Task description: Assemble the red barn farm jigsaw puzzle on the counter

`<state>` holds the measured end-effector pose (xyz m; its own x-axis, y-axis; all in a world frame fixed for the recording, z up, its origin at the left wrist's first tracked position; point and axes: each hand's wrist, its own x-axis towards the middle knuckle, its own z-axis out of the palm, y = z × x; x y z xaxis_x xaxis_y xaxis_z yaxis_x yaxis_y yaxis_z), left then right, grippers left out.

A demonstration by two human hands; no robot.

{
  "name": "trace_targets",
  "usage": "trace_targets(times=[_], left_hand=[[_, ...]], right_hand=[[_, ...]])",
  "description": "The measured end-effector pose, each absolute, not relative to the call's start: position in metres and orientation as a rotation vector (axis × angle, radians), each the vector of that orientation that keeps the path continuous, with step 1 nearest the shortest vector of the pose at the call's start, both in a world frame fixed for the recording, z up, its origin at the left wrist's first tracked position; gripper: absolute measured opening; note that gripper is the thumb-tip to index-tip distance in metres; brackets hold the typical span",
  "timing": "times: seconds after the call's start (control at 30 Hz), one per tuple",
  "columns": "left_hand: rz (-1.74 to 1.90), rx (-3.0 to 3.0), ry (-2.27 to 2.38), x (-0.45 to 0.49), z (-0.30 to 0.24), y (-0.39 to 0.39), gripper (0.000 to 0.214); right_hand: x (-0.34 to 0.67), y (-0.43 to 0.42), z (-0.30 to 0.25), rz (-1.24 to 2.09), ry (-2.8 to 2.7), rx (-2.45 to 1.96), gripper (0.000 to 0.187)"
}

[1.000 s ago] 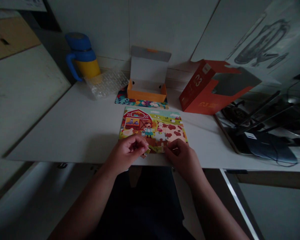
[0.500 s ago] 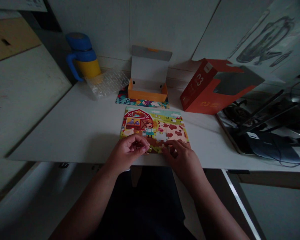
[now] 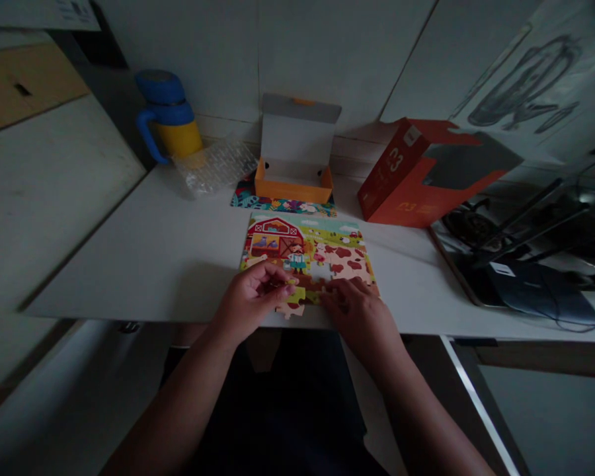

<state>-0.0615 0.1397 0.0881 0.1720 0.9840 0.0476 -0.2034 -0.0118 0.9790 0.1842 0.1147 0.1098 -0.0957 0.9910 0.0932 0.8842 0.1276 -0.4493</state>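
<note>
A colourful farm jigsaw puzzle (image 3: 310, 251) with a red barn lies on the white table (image 3: 168, 264) near its front edge. My left hand (image 3: 252, 299) is curled at the puzzle's lower left corner, fingers pinched on a puzzle piece (image 3: 293, 305) that sticks out by the table's edge. My right hand (image 3: 357, 311) rests on the puzzle's lower right part, fingers bent and pressing down on the pieces. A white gap shows in the puzzle's middle.
An open orange and white box (image 3: 295, 165) stands behind the puzzle on a patterned sheet (image 3: 282, 203). A red carton (image 3: 421, 173) lies to the right, a blue and yellow jug (image 3: 171, 122) and a clear plastic bag (image 3: 215, 165) to the left. Dark cables and devices (image 3: 530, 264) fill the right.
Both hands stayed at the puzzle's lower edge. The piece under my left fingers now shows more, jutting out toward the table's edge. My right fingers slid slightly left over the pieces.
</note>
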Motion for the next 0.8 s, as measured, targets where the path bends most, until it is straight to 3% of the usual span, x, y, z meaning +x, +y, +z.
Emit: trace_targets(times=[0.13, 0.3, 0.43, 0.57, 0.8], left_hand=[[1.189, 1.21, 0.973, -0.061, 0.085, 0.139, 0.023], [1.202, 1.22, 0.987, -0.062, 0.085, 0.14, 0.022], [1.2, 1.244, 0.996, -0.061, 0.086, 0.14, 0.022], [1.184, 1.292, 0.998, -0.06, 0.089, 0.138, 0.021], [1.11, 1.403, 0.97, -0.058, 0.091, 0.131, 0.018]], right_hand=[[0.178, 0.111, 0.12, 0.509, -1.97, -1.646, 0.026], [0.163, 0.109, 0.128, 1.058, -1.874, -1.509, 0.036], [0.154, 0.111, 0.123, 1.237, -1.794, -1.418, 0.031], [0.158, 0.118, 0.124, 1.225, -1.687, -1.46, 0.036], [0.196, 0.159, 0.128, 0.861, -1.686, -1.627, 0.037]])
